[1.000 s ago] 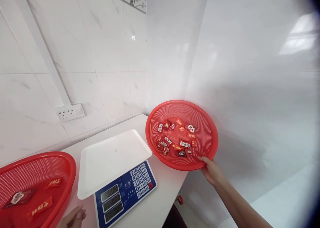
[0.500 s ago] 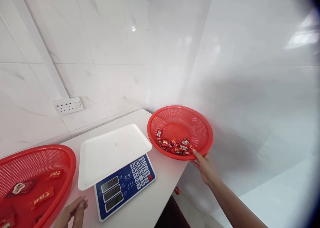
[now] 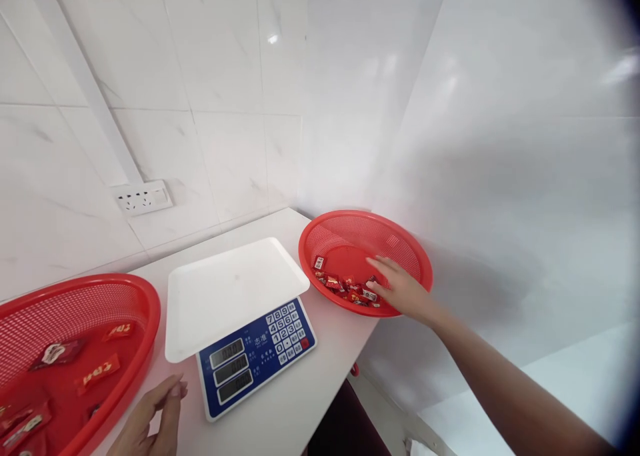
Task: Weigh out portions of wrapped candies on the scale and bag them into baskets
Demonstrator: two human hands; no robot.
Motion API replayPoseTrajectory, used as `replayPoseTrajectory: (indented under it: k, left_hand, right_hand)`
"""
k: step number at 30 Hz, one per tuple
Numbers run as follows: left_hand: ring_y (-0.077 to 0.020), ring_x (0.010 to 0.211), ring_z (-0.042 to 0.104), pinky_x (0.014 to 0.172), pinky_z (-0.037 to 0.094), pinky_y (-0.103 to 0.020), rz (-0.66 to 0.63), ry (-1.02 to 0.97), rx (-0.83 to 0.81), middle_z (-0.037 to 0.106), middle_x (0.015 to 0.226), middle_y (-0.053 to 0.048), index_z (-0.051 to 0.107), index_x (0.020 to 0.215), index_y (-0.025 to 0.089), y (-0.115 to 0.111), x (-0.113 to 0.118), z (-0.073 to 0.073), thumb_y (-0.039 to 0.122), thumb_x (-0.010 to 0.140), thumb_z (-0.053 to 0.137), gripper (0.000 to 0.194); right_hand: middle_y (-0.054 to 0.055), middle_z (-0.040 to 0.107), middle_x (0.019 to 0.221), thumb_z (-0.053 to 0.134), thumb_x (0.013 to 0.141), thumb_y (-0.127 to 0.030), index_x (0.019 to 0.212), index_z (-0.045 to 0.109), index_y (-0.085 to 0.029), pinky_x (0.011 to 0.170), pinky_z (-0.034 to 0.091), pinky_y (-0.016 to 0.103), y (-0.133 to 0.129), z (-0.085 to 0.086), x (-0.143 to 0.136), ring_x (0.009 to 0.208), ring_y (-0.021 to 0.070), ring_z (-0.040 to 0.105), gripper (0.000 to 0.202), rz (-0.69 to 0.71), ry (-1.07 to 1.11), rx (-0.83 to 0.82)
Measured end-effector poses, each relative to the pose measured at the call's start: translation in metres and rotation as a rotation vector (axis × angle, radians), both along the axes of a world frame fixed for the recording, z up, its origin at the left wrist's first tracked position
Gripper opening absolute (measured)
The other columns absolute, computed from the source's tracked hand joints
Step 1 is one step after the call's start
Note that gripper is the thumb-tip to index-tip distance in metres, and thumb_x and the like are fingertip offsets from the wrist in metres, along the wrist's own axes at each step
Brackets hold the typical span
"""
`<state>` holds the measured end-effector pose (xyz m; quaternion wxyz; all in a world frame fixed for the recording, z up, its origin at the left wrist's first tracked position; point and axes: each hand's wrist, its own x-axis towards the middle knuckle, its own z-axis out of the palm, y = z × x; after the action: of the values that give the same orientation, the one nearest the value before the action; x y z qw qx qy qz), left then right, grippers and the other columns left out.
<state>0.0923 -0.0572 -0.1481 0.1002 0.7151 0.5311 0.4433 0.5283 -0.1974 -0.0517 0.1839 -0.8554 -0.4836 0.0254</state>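
Note:
My right hand [image 3: 403, 288] reaches over the near rim of the right red plastic basket [image 3: 417, 259], its fingers spread and holding nothing. Below and to the left of those fingers, small red-wrapped snack packets [image 3: 350, 289] lie heaped along the basket's near side. I cannot tell whether my fingertips touch any of them. My left hand [image 3: 153, 416] is at the bottom, between the left red basket [image 3: 145, 309] and the scale. Its thumb and forefinger meet in a loose pinch, with nothing visible between them. The blue digital scale [image 3: 257, 369] carries a bare white tray [image 3: 235, 293].
Several red packets [image 3: 97, 374] lie spread in the left basket. Scale and baskets stand on a white table [image 3: 320, 376] against a tiled wall with a power socket [image 3: 143, 198]. A glossy pale wall [image 3: 500, 209] bounds the right side; the table's edge runs beside the scale.
My right hand has let go of the right basket's rim and moved up and over its inside, fingers spreading. My left hand keeps its loose pinch. The view has shifted slightly.

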Motion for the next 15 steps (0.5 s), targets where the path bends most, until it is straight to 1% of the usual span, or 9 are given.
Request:
replayPoseTrajectory:
  k: [2, 3, 4, 6, 7, 8, 11, 13, 15]
  left_hand:
    - [-0.0196, 0.076, 0.068, 0.056, 0.054, -0.024, 0.023, 0.029, -0.051, 0.073, 0.084, -0.004, 0.067, 0.088, 0.024, -0.003, 0.002, 0.008, 0.048, 0.077, 0.051, 0.031]
    - [-0.0198, 0.076, 0.069, 0.053, 0.054, -0.023, 0.025, 0.031, -0.081, 0.073, 0.082, -0.004, 0.067, 0.086, 0.024, -0.003, 0.003, 0.012, 0.050, 0.076, 0.050, 0.033]
    - [-0.0201, 0.076, 0.069, 0.051, 0.053, -0.023, 0.024, 0.024, -0.114, 0.073, 0.081, -0.003, 0.066, 0.084, 0.023, -0.004, 0.005, 0.016, 0.051, 0.074, 0.049, 0.034]
    - [-0.0209, 0.075, 0.069, 0.049, 0.053, -0.022, 0.014, -0.007, -0.173, 0.073, 0.077, -0.003, 0.066, 0.081, 0.023, -0.005, 0.007, 0.023, 0.053, 0.071, 0.049, 0.036]
    - [-0.0211, 0.075, 0.069, 0.048, 0.053, -0.022, 0.013, -0.027, -0.194, 0.073, 0.076, -0.003, 0.066, 0.080, 0.023, -0.005, 0.007, 0.025, 0.053, 0.070, 0.050, 0.036]
    - [-0.0211, 0.075, 0.070, 0.048, 0.053, -0.022, 0.013, -0.043, -0.209, 0.073, 0.076, -0.003, 0.066, 0.081, 0.023, -0.005, 0.008, 0.027, 0.053, 0.069, 0.050, 0.035]
    - [-0.0209, 0.076, 0.070, 0.051, 0.054, -0.022, -0.008, -0.065, -0.234, 0.073, 0.077, -0.003, 0.066, 0.082, 0.023, -0.004, 0.006, 0.027, 0.050, 0.069, 0.053, 0.033]
    - [-0.0209, 0.078, 0.069, 0.052, 0.054, -0.022, -0.023, -0.063, -0.252, 0.073, 0.079, -0.003, 0.066, 0.083, 0.023, -0.003, 0.004, 0.024, 0.050, 0.070, 0.054, 0.032]
    - [-0.0212, 0.080, 0.069, 0.052, 0.054, -0.021, -0.031, -0.056, -0.268, 0.073, 0.081, -0.004, 0.066, 0.085, 0.023, -0.002, 0.003, 0.019, 0.050, 0.070, 0.054, 0.033]
  right_hand:
    - [0.005, 0.022, 0.152, 0.052, 0.081, -0.046, 0.142, 0.033, -0.030, 0.101, 0.035, 0.044, 0.024, 0.014, 0.002, 0.135, 0.0315, 0.026, 0.066, 0.169, 0.124, -0.266]
    - [0.004, 0.017, 0.154, 0.057, 0.078, -0.045, 0.143, 0.030, -0.033, 0.098, 0.039, 0.045, 0.037, 0.019, 0.002, 0.134, 0.0340, 0.029, 0.072, 0.227, 0.176, -0.385]
    - [0.004, 0.013, 0.154, 0.062, 0.074, -0.044, 0.144, 0.026, -0.036, 0.095, 0.041, 0.044, 0.049, 0.022, 0.001, 0.131, 0.0362, 0.032, 0.079, 0.271, 0.215, -0.483]
    - [0.005, 0.008, 0.155, 0.067, 0.070, -0.037, 0.145, 0.021, -0.038, 0.089, 0.045, 0.042, 0.070, 0.022, -0.002, 0.126, 0.0378, 0.040, 0.088, 0.330, 0.262, -0.608]
    - [0.005, 0.009, 0.155, 0.067, 0.069, -0.033, 0.145, 0.020, -0.038, 0.087, 0.046, 0.041, 0.077, 0.020, -0.004, 0.123, 0.0370, 0.043, 0.089, 0.363, 0.266, -0.634]
    - [0.005, 0.013, 0.154, 0.065, 0.069, -0.029, 0.145, 0.021, -0.038, 0.085, 0.046, 0.039, 0.083, 0.017, -0.005, 0.121, 0.0356, 0.046, 0.088, 0.399, 0.262, -0.641]
    - [0.005, 0.032, 0.148, 0.059, 0.072, -0.022, 0.143, 0.030, -0.036, 0.082, 0.046, 0.037, 0.087, 0.006, -0.008, 0.117, 0.0318, 0.049, 0.078, 0.494, 0.213, -0.609]
    - [0.007, 0.040, 0.141, 0.056, 0.074, -0.022, 0.139, 0.038, -0.035, 0.079, 0.046, 0.039, 0.083, -0.001, -0.009, 0.114, 0.0328, 0.050, 0.069, 0.481, 0.142, -0.575]
    - [0.009, 0.047, 0.132, 0.055, 0.074, -0.024, 0.134, 0.045, -0.036, 0.074, 0.045, 0.041, 0.079, -0.005, -0.011, 0.109, 0.0347, 0.051, 0.062, 0.426, 0.060, -0.549]
